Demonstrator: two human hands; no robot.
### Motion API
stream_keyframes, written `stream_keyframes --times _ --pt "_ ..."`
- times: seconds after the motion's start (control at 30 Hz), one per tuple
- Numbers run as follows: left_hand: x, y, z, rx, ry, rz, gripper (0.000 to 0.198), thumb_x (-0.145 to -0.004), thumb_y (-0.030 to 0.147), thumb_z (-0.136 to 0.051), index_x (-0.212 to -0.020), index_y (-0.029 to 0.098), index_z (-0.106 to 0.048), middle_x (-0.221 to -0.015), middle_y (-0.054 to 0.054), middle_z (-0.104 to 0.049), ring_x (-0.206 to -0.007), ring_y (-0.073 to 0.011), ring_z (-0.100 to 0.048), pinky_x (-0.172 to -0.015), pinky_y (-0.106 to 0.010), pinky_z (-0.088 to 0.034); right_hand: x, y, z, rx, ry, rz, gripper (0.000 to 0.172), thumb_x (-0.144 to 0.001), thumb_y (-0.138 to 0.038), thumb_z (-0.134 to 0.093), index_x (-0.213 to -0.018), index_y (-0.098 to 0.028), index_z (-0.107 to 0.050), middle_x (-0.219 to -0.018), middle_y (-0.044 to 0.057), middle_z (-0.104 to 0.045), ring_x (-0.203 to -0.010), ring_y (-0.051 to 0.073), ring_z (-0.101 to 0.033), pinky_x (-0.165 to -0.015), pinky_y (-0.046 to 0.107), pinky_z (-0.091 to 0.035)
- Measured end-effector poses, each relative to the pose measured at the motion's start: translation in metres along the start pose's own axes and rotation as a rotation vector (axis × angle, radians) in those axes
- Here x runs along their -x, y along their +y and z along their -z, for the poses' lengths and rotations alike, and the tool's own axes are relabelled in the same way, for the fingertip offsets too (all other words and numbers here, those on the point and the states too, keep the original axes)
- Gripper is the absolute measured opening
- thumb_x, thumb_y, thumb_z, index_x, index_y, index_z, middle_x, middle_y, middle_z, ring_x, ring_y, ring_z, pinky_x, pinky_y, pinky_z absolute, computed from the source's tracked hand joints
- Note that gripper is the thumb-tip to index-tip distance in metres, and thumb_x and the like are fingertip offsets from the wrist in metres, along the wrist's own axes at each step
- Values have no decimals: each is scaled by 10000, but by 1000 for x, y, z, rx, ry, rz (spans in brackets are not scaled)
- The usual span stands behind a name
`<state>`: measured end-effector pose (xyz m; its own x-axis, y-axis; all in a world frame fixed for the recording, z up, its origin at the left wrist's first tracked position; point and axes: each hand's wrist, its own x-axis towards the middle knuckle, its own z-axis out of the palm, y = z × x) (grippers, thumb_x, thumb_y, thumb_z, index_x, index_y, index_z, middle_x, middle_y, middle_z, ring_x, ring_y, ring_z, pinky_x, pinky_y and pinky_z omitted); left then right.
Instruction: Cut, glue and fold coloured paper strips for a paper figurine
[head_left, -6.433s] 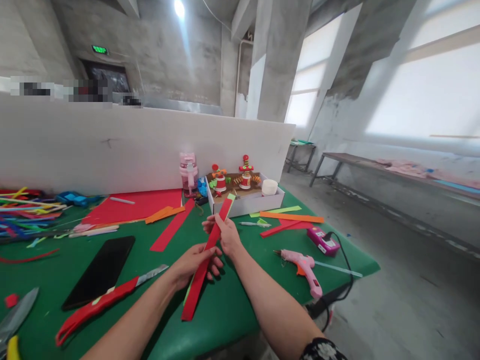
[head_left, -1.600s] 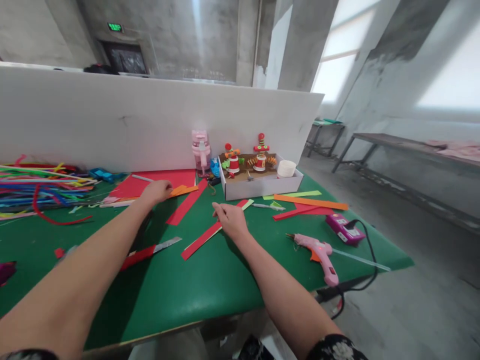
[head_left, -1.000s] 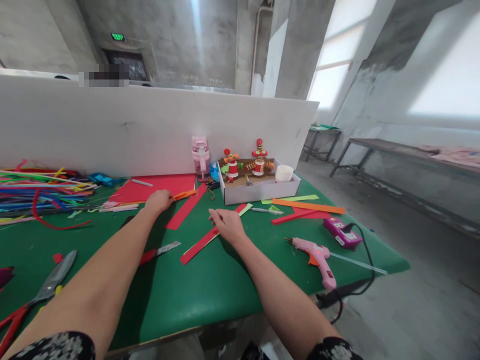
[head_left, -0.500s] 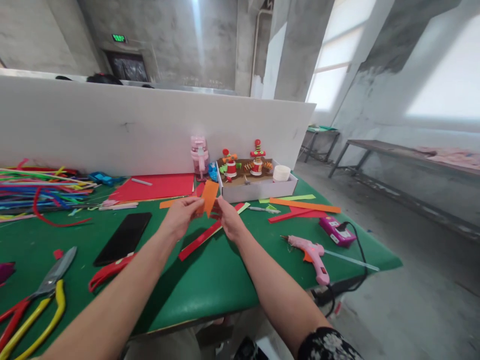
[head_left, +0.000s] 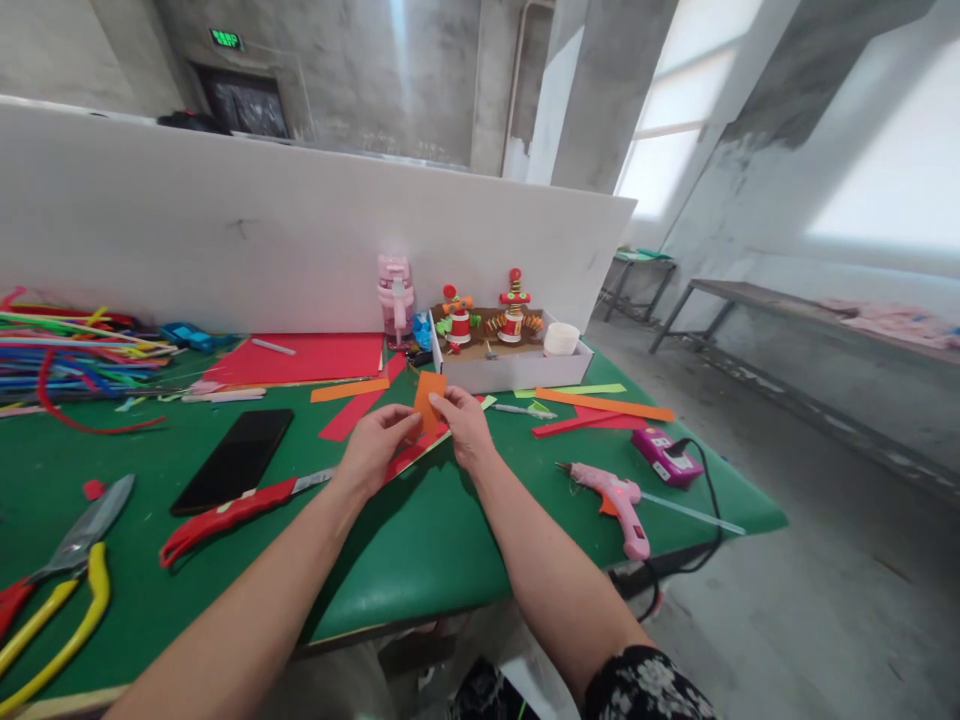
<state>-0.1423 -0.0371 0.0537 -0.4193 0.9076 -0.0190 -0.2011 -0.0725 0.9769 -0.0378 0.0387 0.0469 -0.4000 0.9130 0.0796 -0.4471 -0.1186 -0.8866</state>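
Note:
A short orange paper strip (head_left: 430, 396) stands up between my two hands, above the green table. My left hand (head_left: 381, 443) pinches its lower left side with thumb and fingers. On the right edge, my right hand (head_left: 466, 425) grips it between thumb and fingers. Below them a red paper strip (head_left: 409, 459) lies with a pale green strip along it, partly hidden by the hands. Another orange strip (head_left: 349, 390) and a wide red strip (head_left: 352, 414) lie just beyond my left hand. Beside my left forearm is a red-handled cutter (head_left: 238, 511) with its blade showing.
Left are scissors (head_left: 82, 545), a black phone (head_left: 238, 460) and a heap of pipe cleaners (head_left: 82, 350). Red sheets (head_left: 300, 358), a pink bottle (head_left: 395, 303) and a white box (head_left: 510, 376) with two figures stand behind. A pink glue gun (head_left: 613, 500) and purple power box (head_left: 666, 457) are right.
The orange strip has moved slightly right and down and is turned more upright. My left hand has shifted right, closer to the right hand. The whole view has tilted slightly.

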Motion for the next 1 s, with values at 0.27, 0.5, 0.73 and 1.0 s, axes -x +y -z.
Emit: stream_keyframes --times 0.27,0.5,0.73,1.0 --pt "-3 -4 1 34 33 -24 475 -411 501 -902 -632 161 -654 -560 38 -582 -508 -69 -469 -498 -216 -382 6 -1 -5 78 -27 -98 345 -641 -510 -743 -708 -212 -584 -610 -68 -537 -579 104 -483 -582 241 -383" --pt "-4 -4 0 61 85 -60 527 -378 548 -899 -646 175 -641 -583 32 -605 -548 -89 -511 -523 -230 -416 5 3 -3 124 -38 -45 293 -551 -371 -799 -702 -199 -616 -644 -60 -586 -621 97 -495 -632 242 -389" --pt "-7 -2 -2 3 130 -125 523 -426 602 -854 -651 194 -616 -584 39 -596 -556 -97 -502 -560 -256 -443 5 5 -2 155 -62 -43 267 -585 -368 -809 -705 -202 -638 -640 -47 -613 -637 114 -524 -683 265 -433" --pt "53 57 66 -415 293 -269 299 -602 473 -759 -802 255 -710 -818 -37 -693 -797 -227 -585 -755 -338 -452 7 0 -3 157 -94 -15 226 -594 -346 -794 -701 -208 -650 -691 -33 -662 -673 124 -563 -722 270 -454"
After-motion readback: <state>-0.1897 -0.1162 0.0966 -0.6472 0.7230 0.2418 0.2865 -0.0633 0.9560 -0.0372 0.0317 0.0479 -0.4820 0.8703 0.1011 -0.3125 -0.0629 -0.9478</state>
